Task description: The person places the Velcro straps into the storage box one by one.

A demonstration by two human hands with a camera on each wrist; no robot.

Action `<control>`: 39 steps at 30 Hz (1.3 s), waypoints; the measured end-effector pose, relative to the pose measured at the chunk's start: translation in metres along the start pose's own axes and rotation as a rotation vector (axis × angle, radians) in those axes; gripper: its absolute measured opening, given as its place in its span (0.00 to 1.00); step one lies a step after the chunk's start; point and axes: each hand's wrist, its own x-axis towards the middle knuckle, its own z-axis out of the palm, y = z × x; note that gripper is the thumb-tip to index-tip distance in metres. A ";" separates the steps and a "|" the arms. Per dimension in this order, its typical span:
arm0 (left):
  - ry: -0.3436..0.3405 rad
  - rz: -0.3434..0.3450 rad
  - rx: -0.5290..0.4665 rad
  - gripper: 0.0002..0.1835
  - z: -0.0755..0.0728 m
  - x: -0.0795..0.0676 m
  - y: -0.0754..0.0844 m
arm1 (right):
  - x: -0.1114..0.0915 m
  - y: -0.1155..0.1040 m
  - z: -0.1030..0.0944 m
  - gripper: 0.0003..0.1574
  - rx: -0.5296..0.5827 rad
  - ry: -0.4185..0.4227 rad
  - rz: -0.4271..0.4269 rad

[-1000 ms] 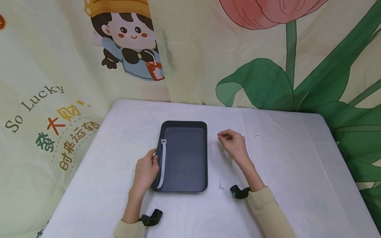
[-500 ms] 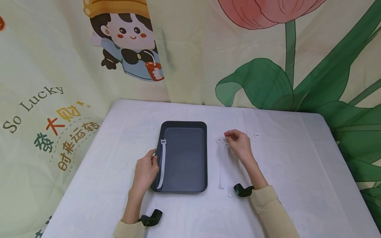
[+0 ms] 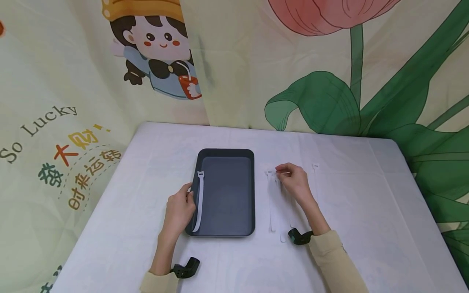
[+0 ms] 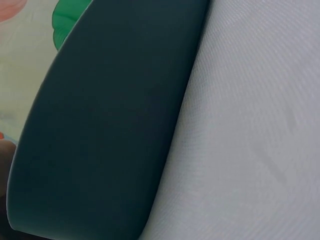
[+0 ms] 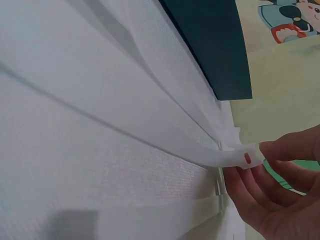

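Note:
In the head view my left hand holds the left rim of a dark rectangular tray. Inside the tray, along its left side, lies one white strap-style cable tie, its slotted head at the far end. To the right of the tray, my right hand pinches another white cable tie by its slotted head, thumb above and fingers below, as the right wrist view shows. The left wrist view is filled by the tray's outer wall; only a bit of a finger appears at its left edge.
More white cable ties lie on the white-covered table, including one near the tray and one beyond my right hand. They barely stand out against the cloth. A printed curtain hangs behind the table.
My right hand has shifted right, away from the tray, then slightly nearer to me, uncovering cable ties beside the tray. The left hand and tray stay in place.

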 end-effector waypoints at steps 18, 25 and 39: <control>0.007 0.020 -0.009 0.20 -0.002 -0.001 0.000 | -0.008 0.003 0.000 0.12 0.057 0.005 0.062; 0.010 0.022 -0.014 0.20 -0.001 0.000 -0.001 | -0.008 0.003 -0.001 0.10 0.080 0.014 0.082; 0.006 0.014 -0.009 0.20 -0.002 0.000 0.000 | -0.011 -0.005 -0.008 0.10 0.108 0.013 0.065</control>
